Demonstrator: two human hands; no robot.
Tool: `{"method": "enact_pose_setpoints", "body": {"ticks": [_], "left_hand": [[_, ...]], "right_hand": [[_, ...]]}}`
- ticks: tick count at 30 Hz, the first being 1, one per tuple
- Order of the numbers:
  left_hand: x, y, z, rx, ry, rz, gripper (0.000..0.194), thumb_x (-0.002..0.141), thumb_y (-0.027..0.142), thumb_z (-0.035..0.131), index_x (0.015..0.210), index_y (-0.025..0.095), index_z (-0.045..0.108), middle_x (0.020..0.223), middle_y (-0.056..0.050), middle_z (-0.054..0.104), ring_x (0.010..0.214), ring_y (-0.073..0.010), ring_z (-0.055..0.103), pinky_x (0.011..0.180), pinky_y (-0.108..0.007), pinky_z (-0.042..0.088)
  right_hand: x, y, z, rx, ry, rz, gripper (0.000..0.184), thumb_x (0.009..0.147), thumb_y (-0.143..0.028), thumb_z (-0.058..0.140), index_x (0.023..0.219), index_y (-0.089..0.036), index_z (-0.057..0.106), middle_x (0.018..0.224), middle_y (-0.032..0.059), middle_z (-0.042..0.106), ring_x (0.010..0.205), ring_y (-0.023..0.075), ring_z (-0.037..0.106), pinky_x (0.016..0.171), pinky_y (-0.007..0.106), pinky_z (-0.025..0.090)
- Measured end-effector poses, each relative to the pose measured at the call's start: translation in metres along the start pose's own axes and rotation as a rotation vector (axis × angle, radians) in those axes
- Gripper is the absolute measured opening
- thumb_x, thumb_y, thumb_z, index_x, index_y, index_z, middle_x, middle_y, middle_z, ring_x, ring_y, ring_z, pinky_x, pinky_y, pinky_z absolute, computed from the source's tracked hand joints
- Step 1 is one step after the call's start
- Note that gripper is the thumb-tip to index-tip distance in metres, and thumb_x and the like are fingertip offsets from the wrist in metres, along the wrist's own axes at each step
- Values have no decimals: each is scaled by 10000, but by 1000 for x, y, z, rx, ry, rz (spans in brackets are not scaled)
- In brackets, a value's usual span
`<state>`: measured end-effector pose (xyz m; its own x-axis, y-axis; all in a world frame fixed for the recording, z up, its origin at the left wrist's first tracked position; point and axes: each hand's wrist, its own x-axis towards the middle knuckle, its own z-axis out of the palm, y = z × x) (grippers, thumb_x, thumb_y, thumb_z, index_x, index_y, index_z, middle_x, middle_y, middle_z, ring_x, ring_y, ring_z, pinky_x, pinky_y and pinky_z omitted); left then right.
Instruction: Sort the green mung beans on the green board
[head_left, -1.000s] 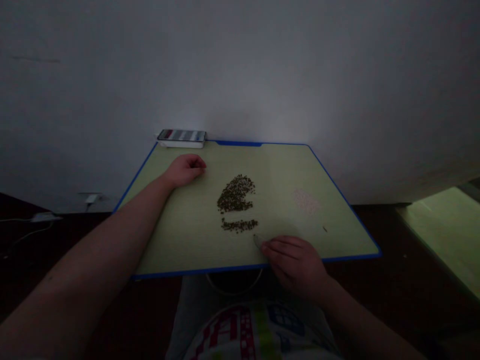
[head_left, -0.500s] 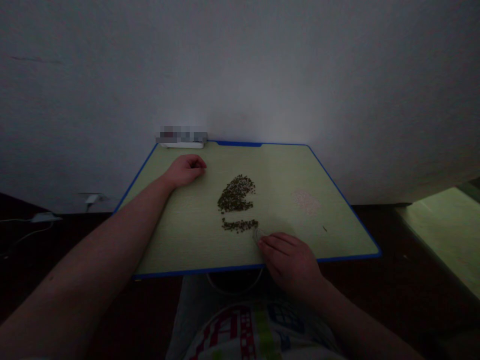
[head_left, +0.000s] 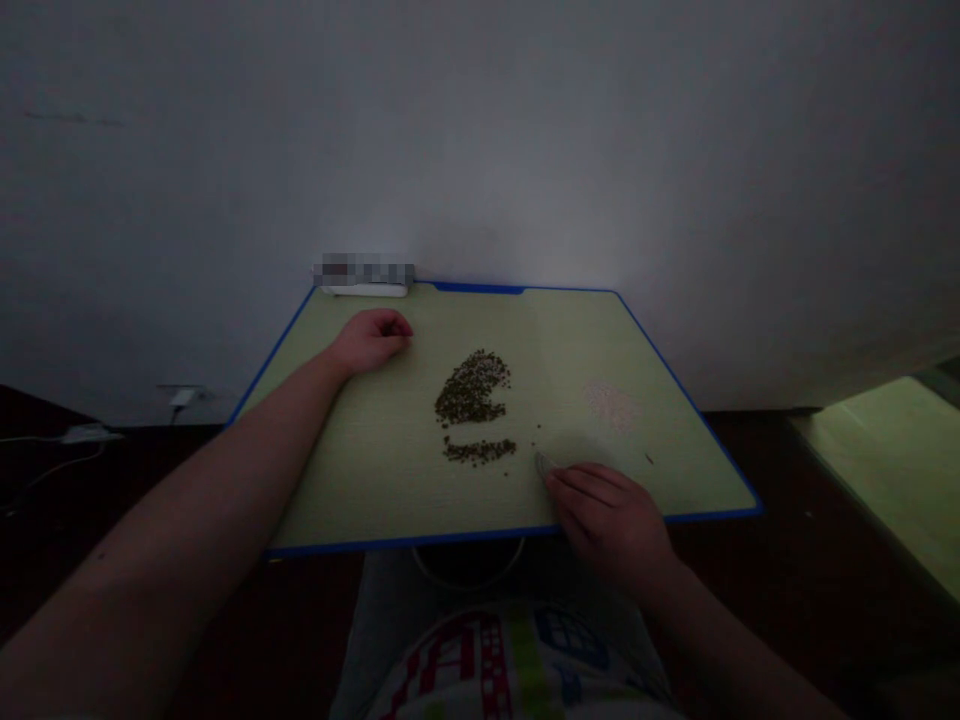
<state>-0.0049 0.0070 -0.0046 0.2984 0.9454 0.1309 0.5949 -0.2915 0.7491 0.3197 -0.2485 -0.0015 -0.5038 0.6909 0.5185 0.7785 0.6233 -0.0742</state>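
Note:
My right hand (head_left: 611,505) is closed in a pinch on a small clear, flat piece (head_left: 543,464), whose tip touches or hovers just over the board near its front edge. My fingers hide the rest of it. Left of this tip lies a short row of dark green beans or seeds (head_left: 480,452), with a few loose ones scattered nearby. A larger pile of them (head_left: 471,392), mixed with pale grains, sits behind the row. My left hand (head_left: 371,340) rests at the far left of the board, fingers loosely curled in, with nothing visible in them.
The pale green tabletop (head_left: 360,470) has a blue rim. On its right lie a patch of pale grains (head_left: 611,405) and a thin dark sliver (head_left: 649,459). A white box-like object (head_left: 367,290) stands at the back left corner, against the wall (head_left: 525,140).
My right hand has moved right, away from the row, with the clear piece in it. A few dark seeds now lie apart near its tip. My left hand stays put.

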Motion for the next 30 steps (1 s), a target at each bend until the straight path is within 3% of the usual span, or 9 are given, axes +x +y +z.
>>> {"method": "enact_pose_setpoints", "body": {"ticks": [9,18,30], "left_hand": [[-4,9,-1,0,2,-6,218,619,301,611,782,158,634,640,5,550,599,-127,478,585,-264,395],[-3,5,0,1,0,-3,224,613,296,605,787,160,639,640,2,549,609,-133,483,602,-272,392],[-2,3,0,-18,0,-1,235,618,304,611,800,158,639,636,0,552,596,-129,483,574,-263,391]], "right_hand": [[8,-7,6,8,4,19,224,861,-140,540,999,-176,712,961,62,749,826,199,679,794,359,583],[3,6,3,-19,26,28,235,848,-137,553,1000,-187,725,937,74,748,805,200,680,775,367,582],[14,4,10,-8,3,-5,237,863,-142,533,993,-180,727,954,70,750,814,197,684,778,363,578]]}}
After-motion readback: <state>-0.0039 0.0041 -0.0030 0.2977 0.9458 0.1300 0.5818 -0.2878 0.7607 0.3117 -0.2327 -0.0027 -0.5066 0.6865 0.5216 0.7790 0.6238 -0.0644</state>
